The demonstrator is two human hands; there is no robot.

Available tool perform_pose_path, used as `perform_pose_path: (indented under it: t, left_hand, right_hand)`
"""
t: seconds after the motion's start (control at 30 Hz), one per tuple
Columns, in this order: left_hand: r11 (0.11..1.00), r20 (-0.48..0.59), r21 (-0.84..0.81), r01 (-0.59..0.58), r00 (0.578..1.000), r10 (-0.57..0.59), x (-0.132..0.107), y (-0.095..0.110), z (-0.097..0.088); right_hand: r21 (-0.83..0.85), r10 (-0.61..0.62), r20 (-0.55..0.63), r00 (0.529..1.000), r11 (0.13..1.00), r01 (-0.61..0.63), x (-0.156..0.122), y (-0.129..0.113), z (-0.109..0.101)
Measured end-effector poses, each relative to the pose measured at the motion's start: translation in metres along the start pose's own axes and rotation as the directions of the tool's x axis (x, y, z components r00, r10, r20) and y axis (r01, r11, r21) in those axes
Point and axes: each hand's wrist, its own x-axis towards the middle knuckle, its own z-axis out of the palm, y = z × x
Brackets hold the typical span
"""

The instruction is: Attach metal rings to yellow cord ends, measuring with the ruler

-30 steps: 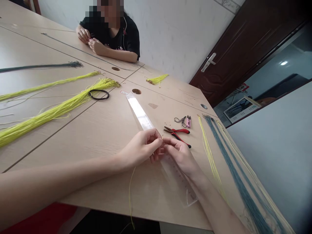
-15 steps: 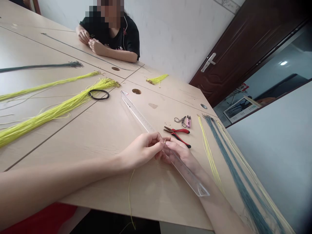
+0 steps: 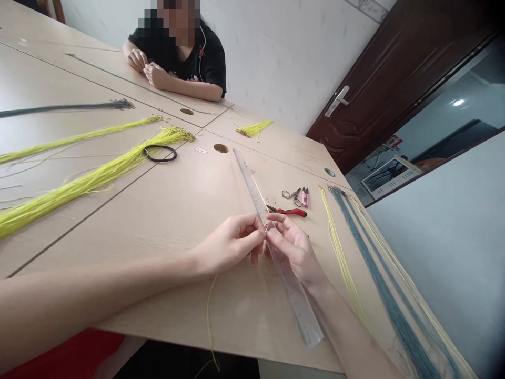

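My left hand [image 3: 232, 245] is closed, thumb and forefinger pinched at the middle of a clear ruler [image 3: 296, 302]. A thin yellow cord [image 3: 209, 316] hangs from beneath that hand past the table's front edge. Between both sets of fingertips shows a tiny pale tip, perhaps the cord's end; its kind is unclear. Closed on the ruler's middle, my right hand [image 3: 294, 250] has its thumb against the left fingertips. The ruler slants from the table's middle toward the front edge. Red-handled pliers [image 3: 294, 212] lie just beyond my right hand, partly hidden.
Small scissors [image 3: 292, 195] and pink thread snips [image 3: 305, 197] lie behind the pliers. Yellow cord bundles [image 3: 98, 171] stretch at left, one with a black band [image 3: 161, 160]. Blue-grey cords [image 3: 371, 258] hang along the right edge. Across the table sits a person [image 3: 177, 68].
The ruler has turned, its far end swinging right and its near end left. My right hand has rolled with its fingers lifted, now covering part of the pliers. My left hand stays nearly still.
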Motion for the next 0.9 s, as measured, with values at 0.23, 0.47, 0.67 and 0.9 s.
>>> perform_pose_path:
  t: [0.23,0.47,0.67,0.9]
  left_hand:
    - [1.000,-0.015,0.003,-0.002,1.000,0.002,-0.001,0.001,-0.001]
    - [0.997,-0.026,-0.067,-0.036,0.999,0.034,-0.001,0.002,0.000]
    - [0.998,-0.032,-0.052,0.019,0.999,-0.020,0.000,0.001,0.001]
    - [0.993,-0.025,-0.106,0.043,0.999,-0.046,0.001,0.004,0.001]
  right_hand:
    - [-0.241,-0.381,-0.161,0.911,0.910,0.338,-0.006,0.002,0.009]
    - [-0.354,-0.617,-0.262,0.742,0.777,0.521,-0.012,0.001,0.015]
    - [-0.367,-0.660,-0.327,0.677,0.748,0.552,-0.012,-0.002,0.016]
    - [-0.427,-0.735,-0.276,0.620,0.671,0.606,-0.013,0.001,0.016]
